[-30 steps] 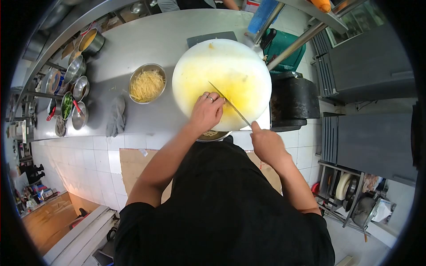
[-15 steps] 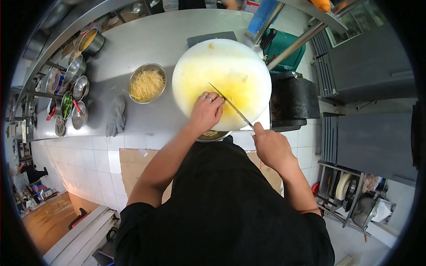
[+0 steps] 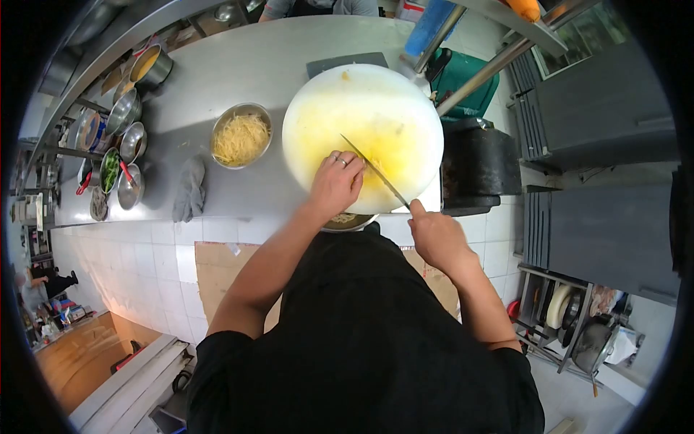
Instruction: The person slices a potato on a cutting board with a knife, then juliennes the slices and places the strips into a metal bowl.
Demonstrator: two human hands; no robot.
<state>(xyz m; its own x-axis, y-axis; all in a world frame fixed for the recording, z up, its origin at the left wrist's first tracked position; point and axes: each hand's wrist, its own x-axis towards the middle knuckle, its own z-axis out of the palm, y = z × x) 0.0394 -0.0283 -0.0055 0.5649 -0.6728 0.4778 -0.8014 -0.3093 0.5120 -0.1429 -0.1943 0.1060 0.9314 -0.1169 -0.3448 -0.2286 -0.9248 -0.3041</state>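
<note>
A round white cutting board (image 3: pixel 318 101), stained yellow in the middle, lies at the front edge of the steel counter. My right hand (image 3: pixel 437 235) is closed round the handle of a kitchen knife (image 3: pixel 387 181), its blade slanting up and left across the board. Close by the blade's left side, my left hand (image 3: pixel 338 179) presses down with curled fingers, rings showing on them. What lies under those fingertips is hidden. Small yellow cut pieces (image 3: pixel 377 166) sit along the right of the blade. Left of the board stands a metal bowl of pale yellow shreds (image 3: pixel 241 137).
Another bowl (image 3: pixel 347 223) shows partly below the board's near edge. A grey glove or cloth (image 3: pixel 190 189) lies on the counter (image 3: pixel 217 72). Several metal containers (image 3: pixel 124 112) line the left side. A black bin-like box (image 3: pixel 481 163) stands right. Across the counter is a person (image 3: pixel 318 7).
The person across the counter has come further into view. My right hand has shifted very slightly with the knife; my left hand stays in place.
</note>
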